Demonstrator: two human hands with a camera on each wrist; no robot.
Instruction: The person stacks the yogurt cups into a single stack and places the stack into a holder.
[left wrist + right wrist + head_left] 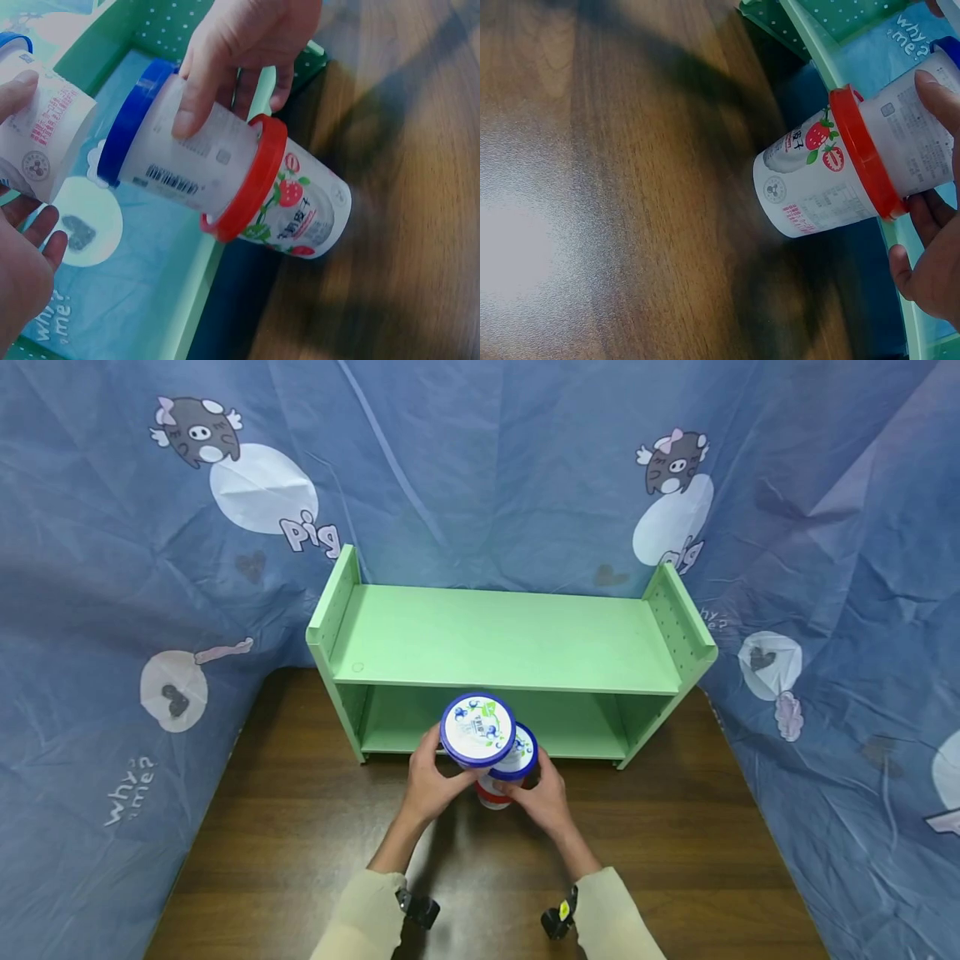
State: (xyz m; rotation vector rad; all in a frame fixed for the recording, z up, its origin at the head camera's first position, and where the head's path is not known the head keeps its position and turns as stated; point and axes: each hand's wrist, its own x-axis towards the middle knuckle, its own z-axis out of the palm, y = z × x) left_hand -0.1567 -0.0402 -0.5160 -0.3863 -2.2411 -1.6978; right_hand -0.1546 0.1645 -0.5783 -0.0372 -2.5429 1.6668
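My left hand (435,787) grips a white tub with a blue lid (477,729), its lid printed with blueberries and green leaves. Beside it and slightly lower, a second blue-lidded tub (187,146) is held between the thumb and fingers of my right hand (545,795). That second tub stands on top of a tub with a red lid (817,176) and strawberry pictures, slightly off-centre on it. In the head view the raised left tub partly covers the second one. The red-lidded tub is over the wooden table, in front of the shelf.
A light green two-tier shelf (502,639) with raised side panels stands at the back of the brown wooden table (637,877). Blue cloth (480,468) with pig prints hangs behind it and along both sides.
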